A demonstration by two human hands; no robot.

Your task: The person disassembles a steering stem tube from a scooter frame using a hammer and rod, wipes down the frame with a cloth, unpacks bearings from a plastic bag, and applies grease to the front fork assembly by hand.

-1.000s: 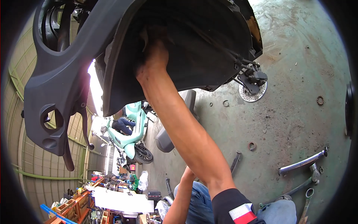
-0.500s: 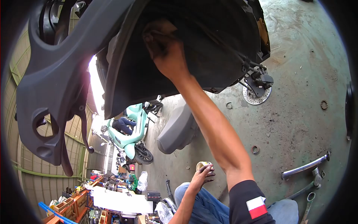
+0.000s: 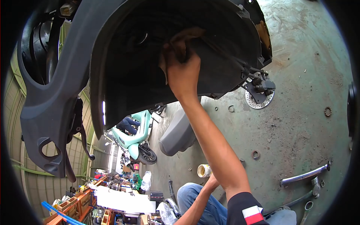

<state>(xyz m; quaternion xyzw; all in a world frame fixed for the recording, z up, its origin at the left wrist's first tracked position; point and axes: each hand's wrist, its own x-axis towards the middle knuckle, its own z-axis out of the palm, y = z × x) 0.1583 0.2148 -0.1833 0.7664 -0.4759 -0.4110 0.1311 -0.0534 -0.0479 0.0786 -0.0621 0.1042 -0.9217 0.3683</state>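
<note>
right hand [image 3: 182,71] holding sheet [image 3: 190,33] (brown), black panel [image 3: 131,84]

- Blk housing [image 3: 129,78]: open side twd viewer; ctr blocked by R hand [image 3: 182,73] w/ brown sheet [image 3: 189,33]. Free room inside, L of hand to curved rim.
- Lwr R edge of housing: cables [image 3: 234,60], brake disc [image 3: 258,100] obstruct.
- L of housing: lever [image 3: 84,142], grey panel [image 3: 50,108]; gap betw. lever & rim.
- Below housing: grey seat [image 3: 176,133], L of R forearm; tub [image 3: 204,170] farther down.
- R of housing, past disc: open flr [image 3: 300,86].
</note>
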